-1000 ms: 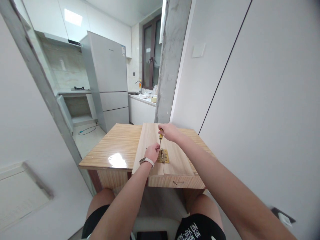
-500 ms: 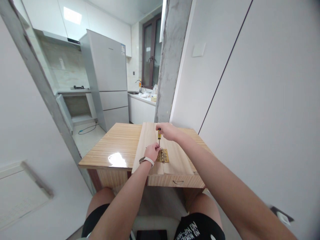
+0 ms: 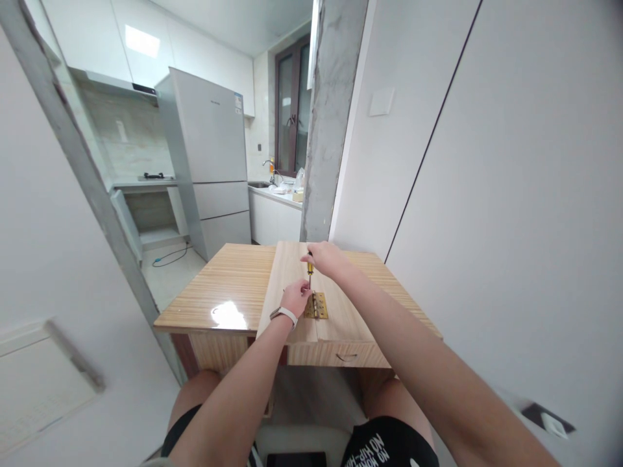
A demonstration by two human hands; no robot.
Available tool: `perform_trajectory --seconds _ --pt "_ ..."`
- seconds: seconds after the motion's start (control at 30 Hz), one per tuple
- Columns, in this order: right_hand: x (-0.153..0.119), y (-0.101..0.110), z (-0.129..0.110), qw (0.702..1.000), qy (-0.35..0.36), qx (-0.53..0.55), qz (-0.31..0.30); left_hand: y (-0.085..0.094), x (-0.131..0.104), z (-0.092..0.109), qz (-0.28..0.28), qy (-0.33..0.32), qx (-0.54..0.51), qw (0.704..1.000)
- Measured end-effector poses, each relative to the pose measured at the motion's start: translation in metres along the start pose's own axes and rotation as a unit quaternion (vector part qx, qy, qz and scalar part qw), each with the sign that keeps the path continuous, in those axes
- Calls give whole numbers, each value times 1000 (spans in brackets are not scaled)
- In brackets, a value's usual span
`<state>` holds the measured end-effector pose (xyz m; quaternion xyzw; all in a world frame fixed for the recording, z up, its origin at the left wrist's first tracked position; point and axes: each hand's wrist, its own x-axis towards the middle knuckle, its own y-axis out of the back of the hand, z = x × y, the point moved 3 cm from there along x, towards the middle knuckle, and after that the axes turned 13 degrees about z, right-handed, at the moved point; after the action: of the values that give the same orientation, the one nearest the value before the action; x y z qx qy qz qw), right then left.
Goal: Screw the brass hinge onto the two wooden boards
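Observation:
A brass hinge [image 3: 318, 306] lies on two pale wooden boards [image 3: 288, 267], across the seam between them. Above its far edge, a yellow and black screwdriver [image 3: 310, 267] stands nearly upright, tip down. My right hand [image 3: 327, 257] is closed around the top of its handle. Low beside the screwdriver's tip, my left hand [image 3: 296, 297] has its fingers pinched together at the hinge's far left corner; what they hold is too small to make out. A watch with a pale band [image 3: 285, 314] is on my left wrist.
The boards rest on a striped wooden desk [image 3: 233, 275] with a drawer [image 3: 345, 355] at its front. A white wall rises close on the right. Beyond the desk are a grey pillar, a fridge [image 3: 209, 130] and a kitchen counter. My knees are below the desk edge.
The view has shifted slightly. My right hand has changed its hold at the top of the screwdriver a little, with its fingers turned. My left hand stays by the tip.

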<state>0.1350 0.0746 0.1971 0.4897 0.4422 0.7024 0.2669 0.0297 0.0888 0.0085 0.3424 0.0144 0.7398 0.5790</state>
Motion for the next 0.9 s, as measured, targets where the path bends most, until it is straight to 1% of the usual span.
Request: perform_trajectory --seconds 0.1,0.17,0.23,0.33,0.4,0.47,0.53,0.6,0.63,0.67,0.73,0.8,0.83,0.9 --pt "-3 0 4 1000 -17 1 2 12 6 14 33 -8 -30 999" --pt "-5 -1 6 1000 -30 2 4 24 13 29 63 -8 -55 996" --pt "-7 -2 8 999 -39 4 10 34 22 47 80 -29 -86 993" --pt "-8 -3 8 999 -44 20 18 45 32 73 76 -80 -111 988" --pt "-10 -4 8 998 -45 41 24 47 36 84 66 -109 -106 986" --pt "-13 -5 12 995 -53 71 41 48 38 89 57 -126 -97 986" --pt "-20 -10 18 988 -78 111 76 48 38 89 54 -131 -90 986" --pt "-32 -21 28 974 -118 153 119 47 38 88 53 -130 -84 987" --pt "-41 -30 33 967 -140 170 128 46 37 87 53 -128 -82 987" --pt "-51 -41 37 962 -163 178 124 46 37 86 52 -128 -79 987" --pt "-72 -67 44 960 -199 172 99 45 37 86 49 -130 -71 988" --pt "-94 -93 47 964 -211 145 68 44 37 86 44 -133 -61 988" --pt "-104 -105 48 968 -207 132 59 44 38 86 42 -135 -59 988" --pt "-119 -122 45 977 -175 110 46 43 39 86 38 -140 -62 988"
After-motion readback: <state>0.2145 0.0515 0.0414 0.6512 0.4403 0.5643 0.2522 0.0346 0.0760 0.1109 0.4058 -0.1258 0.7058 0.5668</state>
